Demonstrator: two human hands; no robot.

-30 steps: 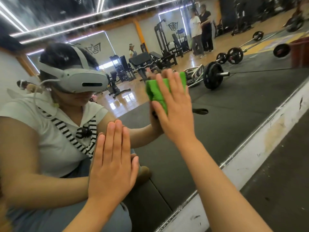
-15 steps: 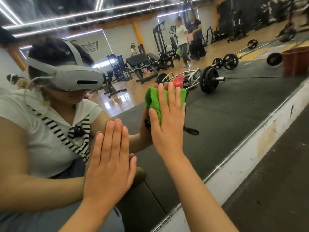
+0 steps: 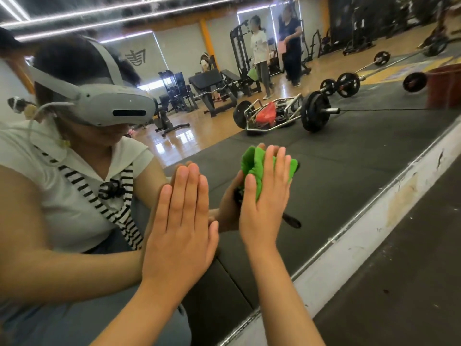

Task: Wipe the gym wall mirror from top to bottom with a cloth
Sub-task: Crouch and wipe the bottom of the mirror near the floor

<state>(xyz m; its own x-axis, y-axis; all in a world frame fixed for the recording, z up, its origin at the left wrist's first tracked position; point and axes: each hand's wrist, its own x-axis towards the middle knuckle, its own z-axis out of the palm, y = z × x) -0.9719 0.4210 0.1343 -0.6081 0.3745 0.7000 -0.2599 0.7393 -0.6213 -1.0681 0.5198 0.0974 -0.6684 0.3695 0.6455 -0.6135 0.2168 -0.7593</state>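
Observation:
The wall mirror (image 3: 336, 158) fills most of the head view and reflects me and the gym behind. My right hand (image 3: 264, 206) lies flat with straight fingers and presses a bunched green cloth (image 3: 254, 166) against the glass, low on the mirror. The cloth shows above and beside my fingers. My left hand (image 3: 182, 228) lies flat on the glass just to the left, fingers straight and together, holding nothing.
A white, scuffed base strip (image 3: 374, 228) runs along the mirror's bottom edge, with dark rubber floor (image 3: 411, 283) to its right. In the reflection are a barbell (image 3: 314, 111), weight machines, two people standing far back, and a red bucket (image 3: 444, 86).
My right hand has slid the cloth down the glass and closer to my left hand. The left hand has stayed flat on the mirror. The view has tilted slightly.

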